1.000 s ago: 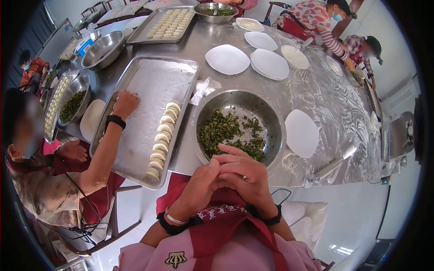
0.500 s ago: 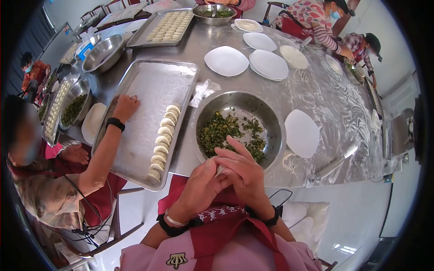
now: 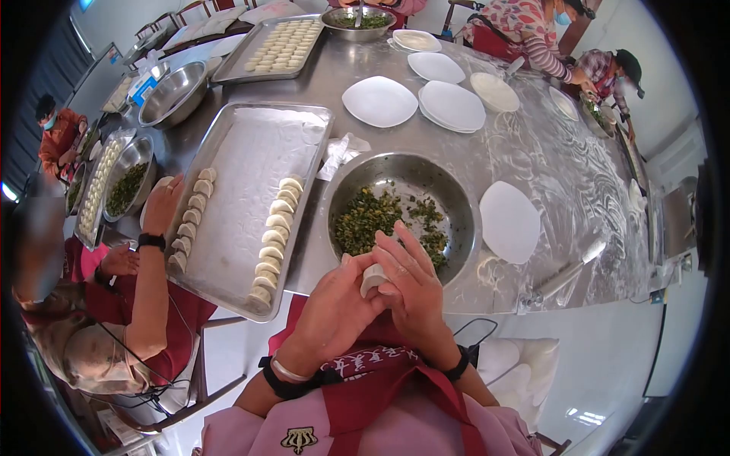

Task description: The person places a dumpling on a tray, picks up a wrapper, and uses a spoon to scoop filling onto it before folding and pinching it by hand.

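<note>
1. Broad steel table (image 3: 487, 156), dusted with flour.
2. Long tray (image 3: 243, 167), left of a bowl (image 3: 456, 190) of chopped filling (image 3: 369, 220).
3. Left hand (image 3: 327, 311) and right hand (image 3: 414, 285), curled closed around a dumpling; even finger pressure suits its edge.
4. Pale dumpling (image 3: 373, 280), between the fingers; its soft middle wants a gentle touch.

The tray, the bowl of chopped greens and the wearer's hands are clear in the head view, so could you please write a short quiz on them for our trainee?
1. True or false: the left hand and right hand both touch the pale dough piece.
2. How many lines of dumplings lie on the near tray: A) one, B) two, C) three?
3. Fill in: just right of the bowl of chopped greens lies a white ____.

Key: 1 true; 2 B; 3 plate.
</note>
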{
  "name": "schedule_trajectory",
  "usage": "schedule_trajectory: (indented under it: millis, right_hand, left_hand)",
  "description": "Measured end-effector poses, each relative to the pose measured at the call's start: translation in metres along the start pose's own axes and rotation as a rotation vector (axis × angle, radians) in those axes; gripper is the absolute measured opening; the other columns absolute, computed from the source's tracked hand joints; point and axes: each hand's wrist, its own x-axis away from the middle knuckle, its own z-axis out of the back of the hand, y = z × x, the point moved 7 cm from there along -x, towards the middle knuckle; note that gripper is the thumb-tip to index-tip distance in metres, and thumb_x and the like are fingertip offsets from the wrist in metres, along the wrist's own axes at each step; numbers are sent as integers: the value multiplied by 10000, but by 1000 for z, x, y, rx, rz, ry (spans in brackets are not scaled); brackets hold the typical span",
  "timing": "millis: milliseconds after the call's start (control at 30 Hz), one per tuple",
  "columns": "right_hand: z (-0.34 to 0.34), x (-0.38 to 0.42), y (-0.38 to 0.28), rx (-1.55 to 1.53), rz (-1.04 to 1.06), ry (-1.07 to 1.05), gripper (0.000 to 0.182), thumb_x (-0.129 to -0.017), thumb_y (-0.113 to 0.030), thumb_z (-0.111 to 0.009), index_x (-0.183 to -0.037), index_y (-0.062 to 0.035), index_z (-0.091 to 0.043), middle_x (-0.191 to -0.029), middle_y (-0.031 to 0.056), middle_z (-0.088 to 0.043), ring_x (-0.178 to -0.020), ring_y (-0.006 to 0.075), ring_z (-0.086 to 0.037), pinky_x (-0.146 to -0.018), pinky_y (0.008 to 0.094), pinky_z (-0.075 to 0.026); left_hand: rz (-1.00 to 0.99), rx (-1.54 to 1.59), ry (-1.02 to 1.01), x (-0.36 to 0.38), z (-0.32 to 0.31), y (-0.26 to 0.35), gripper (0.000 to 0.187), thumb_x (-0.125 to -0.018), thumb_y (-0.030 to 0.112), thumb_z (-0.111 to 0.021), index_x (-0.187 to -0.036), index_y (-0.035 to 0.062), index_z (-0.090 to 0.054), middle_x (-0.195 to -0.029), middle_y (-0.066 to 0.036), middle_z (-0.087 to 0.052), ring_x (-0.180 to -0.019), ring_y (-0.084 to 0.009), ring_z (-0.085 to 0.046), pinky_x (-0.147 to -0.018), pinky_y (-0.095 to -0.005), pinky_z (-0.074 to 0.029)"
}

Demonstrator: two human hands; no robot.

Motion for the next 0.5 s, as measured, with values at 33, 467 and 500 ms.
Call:
schedule_trajectory:
  millis: [33,467,500]
  right_hand:
    - [0,0,0,28,11,2,636,-896,-449,-628,-1347,-5,-564,-1420,165,-553,-1400,392,-428,-1113,494,-379]
    - [64,52,39,-87,-349,423,405,-1048,-283,-486,-1210,48,-654,-1173,178,-700,-1114,302,-660,-993,408,-497]
    - [71,65,49,-79,-414,488,410,-1054,-277,-472,-1202,57,-658,-1145,167,-712,-1067,271,-681,-973,390,-509]
  left_hand:
    - [-15,1,11,0,1,0,493,-1096,356,-347,-1406,-18,-430,-1326,-106,-537,-1209,-231,-541,-1053,-398,-439]
    - [-170,-283,29,2,-6,10,439,-1011,154,-547,-1379,-60,-441,-1308,-183,-554,-1211,-274,-575,-1084,-385,-456]
    - [-156,-287,37,2,-4,12,448,-999,120,-565,-1385,-64,-434,-1314,-184,-552,-1221,-278,-573,-1094,-384,-451]
